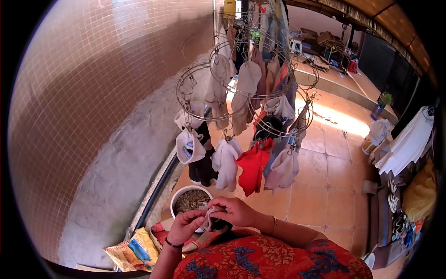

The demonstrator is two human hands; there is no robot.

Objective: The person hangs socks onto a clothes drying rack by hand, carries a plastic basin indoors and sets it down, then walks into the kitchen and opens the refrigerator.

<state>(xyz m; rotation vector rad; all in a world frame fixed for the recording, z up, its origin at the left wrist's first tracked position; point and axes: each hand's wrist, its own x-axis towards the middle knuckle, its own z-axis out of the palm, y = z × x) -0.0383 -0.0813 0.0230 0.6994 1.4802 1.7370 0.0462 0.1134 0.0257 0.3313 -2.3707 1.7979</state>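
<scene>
Close to my chest, my left hand (186, 226) and my right hand (236, 212) pinch a small, bunched greyish sock (212, 216) between them. Part of it is covered by my fingers. Ahead of and above the hands hangs a round wire drying rack (194, 117) with clips. Clipped to its lower ring are a red sock (254, 166), a white sock (226, 163), a pale sock (282, 171) and a white sock with a blue mark (190, 147). Longer pale socks (246, 86) hang further back.
A white pot of soil (173, 204) stands just beyond my hands. A yellow printed bag (134, 249) lies at lower left, near a dark pipe (158, 195) along the wall. Shoes (393, 202) and a hanging white garment (406, 142) are at right. Boxes (327, 41) sit at the back.
</scene>
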